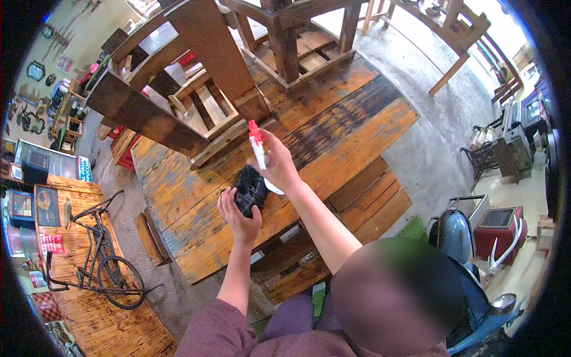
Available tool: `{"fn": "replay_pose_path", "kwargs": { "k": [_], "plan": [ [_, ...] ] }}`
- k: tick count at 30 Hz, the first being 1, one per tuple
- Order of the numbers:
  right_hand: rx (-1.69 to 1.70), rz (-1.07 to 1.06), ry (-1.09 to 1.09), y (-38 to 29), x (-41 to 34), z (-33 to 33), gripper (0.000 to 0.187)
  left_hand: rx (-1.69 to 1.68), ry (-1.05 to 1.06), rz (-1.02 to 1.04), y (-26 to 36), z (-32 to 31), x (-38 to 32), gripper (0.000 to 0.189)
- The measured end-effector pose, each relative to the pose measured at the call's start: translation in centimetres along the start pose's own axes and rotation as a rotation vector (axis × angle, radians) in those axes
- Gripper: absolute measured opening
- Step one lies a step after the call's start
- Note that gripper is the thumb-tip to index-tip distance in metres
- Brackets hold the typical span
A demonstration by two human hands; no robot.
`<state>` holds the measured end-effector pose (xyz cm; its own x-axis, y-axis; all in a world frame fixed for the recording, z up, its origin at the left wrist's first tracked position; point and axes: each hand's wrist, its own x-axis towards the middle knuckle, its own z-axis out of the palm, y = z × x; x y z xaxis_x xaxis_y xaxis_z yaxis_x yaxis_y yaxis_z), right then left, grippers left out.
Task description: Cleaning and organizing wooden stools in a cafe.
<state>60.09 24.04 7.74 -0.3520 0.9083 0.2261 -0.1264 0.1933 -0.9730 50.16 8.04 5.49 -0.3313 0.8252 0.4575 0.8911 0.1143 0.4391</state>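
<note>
My right hand (277,165) grips a white spray bottle (258,152) with a red trigger head, held upright above the plank table (205,227). Part of the white bottle body (273,187) shows below my wrist. My left hand (241,219) is lower and to the left, its fingers and thumb around a crumpled black cloth (250,189). The cloth lies between the left hand and the bottle, over the tabletop. The palm side of the left hand is hidden.
Two wooden chairs rest on the tabletop, the nearer chair (209,105) just beyond my hands, another (290,49) behind it. A wooden bench (370,201) stands along the near side. A bicycle (100,259) is at left, a blue scooter (473,290) at right.
</note>
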Motion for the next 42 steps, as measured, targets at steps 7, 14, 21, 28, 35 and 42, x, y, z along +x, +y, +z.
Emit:
{"fn": "replay_pose_path", "kwargs": {
  "k": [7, 14, 21, 28, 35, 42],
  "plan": [
    [-0.217, -0.132, 0.001, -2.4, -7.2, 3.3, 0.077, -0.658, -0.175, -0.078, 0.9, -1.1, 0.1, 0.132],
    [-0.305, 0.274, -0.589, -4.6, -12.8, -1.6, 0.13, -1.268, -0.574, -0.342, 0.9, -1.5, -4.3, 0.11],
    [-0.341, 0.128, -0.346, 1.7, -6.8, 0.4, 0.102, -0.798, -0.147, -0.582, 0.1, -5.3, -8.7, 0.035],
    [-0.99, -0.122, -0.535, 6.7, -9.9, 6.9, 0.104, -0.765, -0.03, -0.368, 1.3, -9.2, -10.7, 0.064],
    [-0.656, 0.087, 0.158, 3.9, -16.5, -1.3, 0.082, -0.864, -0.567, -0.587, 3.7, -7.8, -11.1, 0.04],
    [0.143, 0.764, 1.134, 4.2, -30.6, -18.5, 0.045, -0.905, -0.918, -0.46, 8.4, 5.4, -12.6, 0.039]
  ]
}}
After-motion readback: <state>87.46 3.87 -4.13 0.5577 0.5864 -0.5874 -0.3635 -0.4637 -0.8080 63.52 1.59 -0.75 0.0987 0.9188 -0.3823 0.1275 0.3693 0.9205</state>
